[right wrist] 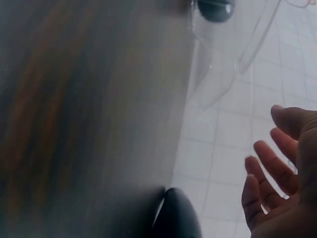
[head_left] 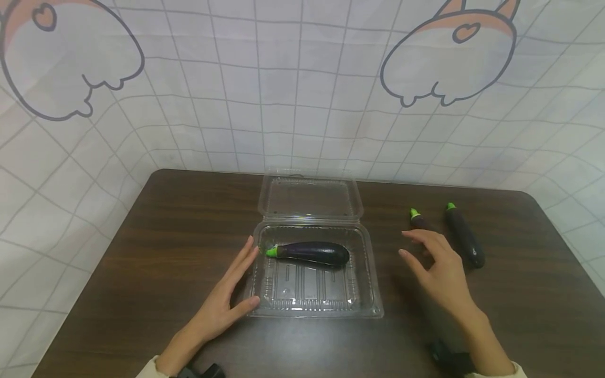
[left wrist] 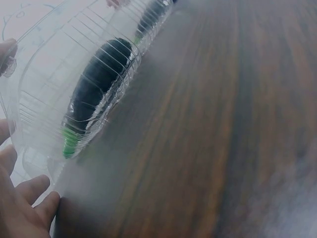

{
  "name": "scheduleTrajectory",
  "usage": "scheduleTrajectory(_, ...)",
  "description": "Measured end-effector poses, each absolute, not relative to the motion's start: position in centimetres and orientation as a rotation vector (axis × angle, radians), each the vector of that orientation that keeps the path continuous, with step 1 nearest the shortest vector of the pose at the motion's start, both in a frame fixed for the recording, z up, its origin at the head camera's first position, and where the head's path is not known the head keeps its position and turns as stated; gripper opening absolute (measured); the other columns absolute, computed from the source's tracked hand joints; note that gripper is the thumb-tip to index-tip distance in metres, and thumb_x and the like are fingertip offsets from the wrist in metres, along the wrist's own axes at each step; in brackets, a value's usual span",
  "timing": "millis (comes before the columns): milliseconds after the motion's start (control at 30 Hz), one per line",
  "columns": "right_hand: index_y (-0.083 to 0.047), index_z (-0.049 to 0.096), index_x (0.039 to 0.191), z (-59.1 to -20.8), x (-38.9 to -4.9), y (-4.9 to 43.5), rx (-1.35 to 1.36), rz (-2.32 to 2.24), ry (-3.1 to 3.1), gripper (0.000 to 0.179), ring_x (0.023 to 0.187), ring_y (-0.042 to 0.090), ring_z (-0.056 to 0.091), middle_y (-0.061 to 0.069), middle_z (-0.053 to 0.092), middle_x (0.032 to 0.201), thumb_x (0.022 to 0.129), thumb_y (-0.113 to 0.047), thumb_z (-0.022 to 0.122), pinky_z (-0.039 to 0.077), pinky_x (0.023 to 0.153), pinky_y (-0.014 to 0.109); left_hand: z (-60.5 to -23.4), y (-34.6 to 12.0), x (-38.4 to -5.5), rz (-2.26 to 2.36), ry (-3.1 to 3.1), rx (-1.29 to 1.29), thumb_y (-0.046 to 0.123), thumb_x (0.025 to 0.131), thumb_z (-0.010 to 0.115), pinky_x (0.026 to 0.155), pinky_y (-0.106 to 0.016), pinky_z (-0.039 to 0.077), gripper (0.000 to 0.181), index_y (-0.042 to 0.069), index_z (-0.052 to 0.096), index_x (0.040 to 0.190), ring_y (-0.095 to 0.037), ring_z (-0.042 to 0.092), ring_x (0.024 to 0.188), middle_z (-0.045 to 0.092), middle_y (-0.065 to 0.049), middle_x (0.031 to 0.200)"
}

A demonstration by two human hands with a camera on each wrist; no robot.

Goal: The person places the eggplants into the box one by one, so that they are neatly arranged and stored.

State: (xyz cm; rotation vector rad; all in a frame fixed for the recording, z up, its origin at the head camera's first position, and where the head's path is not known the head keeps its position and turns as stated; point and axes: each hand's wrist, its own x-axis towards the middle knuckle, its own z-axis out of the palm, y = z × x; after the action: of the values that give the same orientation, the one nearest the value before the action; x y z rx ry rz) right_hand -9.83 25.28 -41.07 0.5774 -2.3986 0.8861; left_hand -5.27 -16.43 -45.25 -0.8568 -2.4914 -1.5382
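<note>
an eggplant [head_left: 314,253] lies inside the open plastic clamshell [head_left: 314,289]; the left hand [head_left: 217,305], fingers spread, touches its left side. the right hand [head_left: 440,275], fingers parted and empty, hovers by a half-hidden eggplant [head_left: 418,220]: probably the reaching step, calling for lowering and closing round it.

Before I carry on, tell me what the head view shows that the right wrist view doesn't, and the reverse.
Only the head view: the left hand at the left edge of the clear container, and the green stem of the eggplant inside it.

Only the right wrist view: the right hand with its thumb and four fingers each in sight; the head view hides some.

Both: part of the right hand, the container, that eggplant's dark rounded end, the table and the gridded backdrop.
</note>
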Motion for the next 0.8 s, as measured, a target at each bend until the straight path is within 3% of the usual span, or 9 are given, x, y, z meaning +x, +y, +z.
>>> scheduleTrajectory(233, -0.006, 0.064, 0.118, -41.9, -9.7, 27.9, 0.393, 0.896, -2.443, 0.047, 0.101, 0.016, 0.052, 0.009, 0.062, 0.115, 0.074, 0.002, 0.078, 0.038, 0.084, 0.013, -45.3, -16.5, -5.3, -1.533, -2.500, -0.851, 0.010, 0.083, 0.067, 0.101, -0.069, 0.016, 0.081, 0.007, 0.024, 0.152, -0.030, 0.009, 0.144, 0.006, -0.008, 0.160)
scheduleTrajectory(400, -0.003, 0.065, 0.117, -42.3, -9.8, 29.4, 0.322, 0.895, -2.428, 0.042, 0.099, 0.017, 0.051, 0.012, 0.061, 0.116, 0.076, 0.002, 0.077, 0.036, 0.082, 0.014, -45.4, -16.6, -5.3, -1.532, -2.513, -0.839, 0.010, 0.083, 0.067, 0.101, -0.069, 0.016, 0.081, 0.008, 0.024, 0.152, -0.029, 0.009, 0.145, 0.006, -0.007, 0.160)
scheduleTrajectory(633, -0.002, 0.067, 0.113, -42.7, -9.9, 30.6, 0.282, 0.901, -2.426, 0.039, 0.103, -0.002, 0.045, 0.012, 0.062, 0.115, 0.076, 0.003, 0.077, 0.036, 0.083, 0.012, -45.4, -16.6, -5.3, -1.535, -2.512, -0.842, 0.011, 0.083, 0.067, 0.100, -0.071, 0.016, 0.081, 0.009, 0.024, 0.152, -0.030, 0.009, 0.144, 0.006, -0.007, 0.160)
scheduleTrajectory(800, -0.003, 0.066, 0.114, -42.7, -9.9, 31.1, 0.259, 0.894, -2.424, 0.040, 0.104, -0.005, 0.046, 0.013, 0.063, 0.114, 0.076, 0.002, 0.077, 0.035, 0.084, 0.011, -45.5, -16.7, -5.3, -1.547, -2.513, -0.839, 0.012, 0.084, 0.067, 0.100, -0.072, 0.015, 0.081, 0.010, 0.024, 0.152, -0.029, 0.008, 0.145, 0.005, -0.007, 0.160)
